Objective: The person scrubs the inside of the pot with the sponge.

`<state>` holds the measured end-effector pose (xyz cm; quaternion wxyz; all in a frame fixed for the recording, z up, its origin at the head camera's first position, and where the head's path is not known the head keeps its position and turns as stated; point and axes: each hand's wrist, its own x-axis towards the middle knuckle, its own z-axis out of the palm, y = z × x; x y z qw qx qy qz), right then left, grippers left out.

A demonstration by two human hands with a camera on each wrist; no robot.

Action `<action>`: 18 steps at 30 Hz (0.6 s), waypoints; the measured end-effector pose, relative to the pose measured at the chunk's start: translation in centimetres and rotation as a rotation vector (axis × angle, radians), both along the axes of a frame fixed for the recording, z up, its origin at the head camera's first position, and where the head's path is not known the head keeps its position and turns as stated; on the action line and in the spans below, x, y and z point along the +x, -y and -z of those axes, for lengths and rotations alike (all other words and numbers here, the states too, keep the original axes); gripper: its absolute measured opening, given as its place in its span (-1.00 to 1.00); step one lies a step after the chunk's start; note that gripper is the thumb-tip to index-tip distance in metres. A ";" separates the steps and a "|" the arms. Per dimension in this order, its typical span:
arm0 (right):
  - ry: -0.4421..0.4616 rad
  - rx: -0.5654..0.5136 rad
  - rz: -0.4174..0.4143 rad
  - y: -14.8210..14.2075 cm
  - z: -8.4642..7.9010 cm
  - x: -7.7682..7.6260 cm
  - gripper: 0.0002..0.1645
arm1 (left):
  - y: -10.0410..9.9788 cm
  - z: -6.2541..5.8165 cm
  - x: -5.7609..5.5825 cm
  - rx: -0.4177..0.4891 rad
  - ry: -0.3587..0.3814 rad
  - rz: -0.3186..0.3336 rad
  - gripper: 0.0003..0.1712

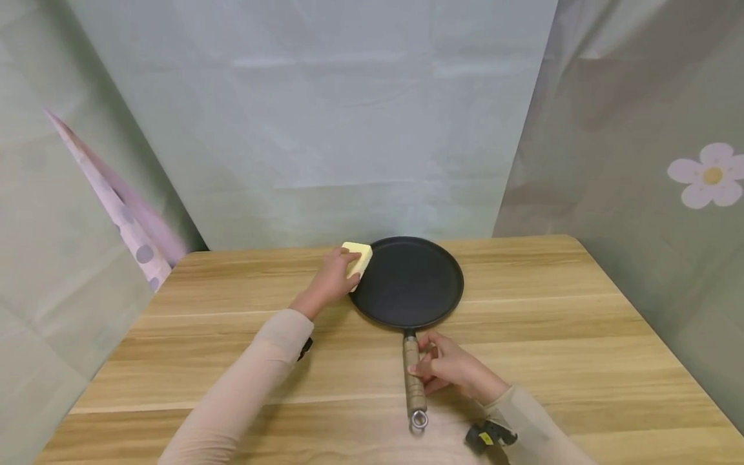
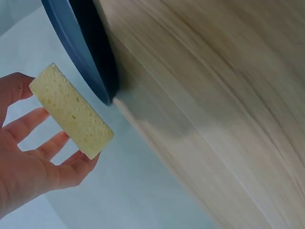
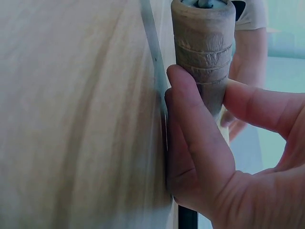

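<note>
A pale yellow sponge (image 1: 361,257) is held in my left hand (image 1: 335,276) at the left rim of a flat black pan (image 1: 408,282). Seen from the left wrist, the fingers and thumb grip the sponge (image 2: 71,112) by its ends and side, with a small gap in view between it and the pan's edge (image 2: 102,62). My right hand (image 1: 453,368) pinches the pan's wooden handle (image 1: 412,355) from the right. In the right wrist view, thumb and fingers sit on either side of the ridged handle (image 3: 204,52). A metal ring (image 1: 418,420) ends the handle.
The wood-grain table (image 1: 552,342) extends to both sides of the pan. Behind it hangs a pale cloth backdrop (image 1: 349,129), with a flower-printed cloth (image 1: 616,129) on the right. A black device (image 1: 491,437) is strapped at the right wrist.
</note>
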<state>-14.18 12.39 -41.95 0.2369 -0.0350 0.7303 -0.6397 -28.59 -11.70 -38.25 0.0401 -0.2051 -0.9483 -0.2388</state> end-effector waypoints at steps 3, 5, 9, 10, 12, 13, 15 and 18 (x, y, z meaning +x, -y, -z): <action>-0.001 0.003 -0.006 -0.1 -0.1 0.0 -0.50 | 0.9 0.2 -0.1 -0.004 0.004 -0.032 -0.43; 0.000 0.005 -0.009 -0.1 -0.1 0.0 -0.50 | 1.4 0.3 -0.2 -0.006 -0.001 -0.055 -0.43; -0.001 0.006 -0.010 -0.1 0.0 -0.1 -0.50 | 2.5 0.7 -0.3 0.004 -0.004 -0.104 -0.43; -0.001 0.005 -0.010 -0.1 0.0 -0.1 -0.50 | 2.7 0.8 -0.4 0.005 -0.003 -0.116 -0.43; 0.000 0.002 -0.009 -0.1 0.0 -0.1 -0.50 | 3.1 1.0 -0.5 -0.003 0.002 -0.135 -0.43; 0.001 0.001 -0.008 -0.1 0.1 -0.1 -0.50 | 3.4 1.1 -0.5 -0.011 0.006 -0.145 -0.43; 0.003 -0.001 -0.008 -0.1 0.1 -0.1 -0.50 | 3.7 1.4 -0.6 -0.031 0.012 -0.164 -0.42; 0.004 -0.001 -0.009 -0.1 0.1 -0.1 -0.49 | 4.2 1.7 -0.5 -0.046 0.044 -0.204 -0.41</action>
